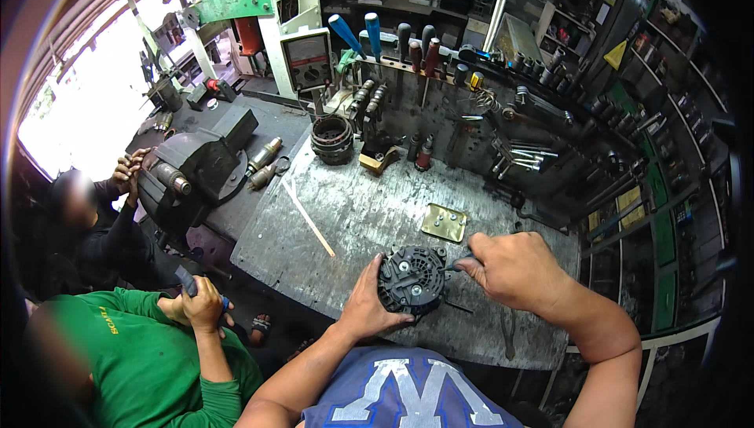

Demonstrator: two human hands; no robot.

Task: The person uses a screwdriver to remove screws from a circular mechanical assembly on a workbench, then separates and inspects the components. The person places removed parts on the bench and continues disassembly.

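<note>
A round black alternator (411,279) lies on the metal-topped workbench (353,216), its vented end facing up. My left hand (366,302) grips its left side, thumb along the near edge and fingers along the far edge. In my right hand (514,271), a slim dark hand tool (466,262) is closed between the fingers. The tool's end meets the alternator's right edge; most of its handle is hidden, so its exact kind is unclear. Just beyond the alternator, a shallow yellowish tray (428,228) holds several small metal parts.
Dark long-handled pliers (508,334) lie near the bench's right front. A pale strip (310,222) lies left of the alternator. Screwdrivers (372,35) stand in a rack behind; a large vise (196,162) sits left. A green-sleeved person (157,349) and another person (102,224) are at the left.
</note>
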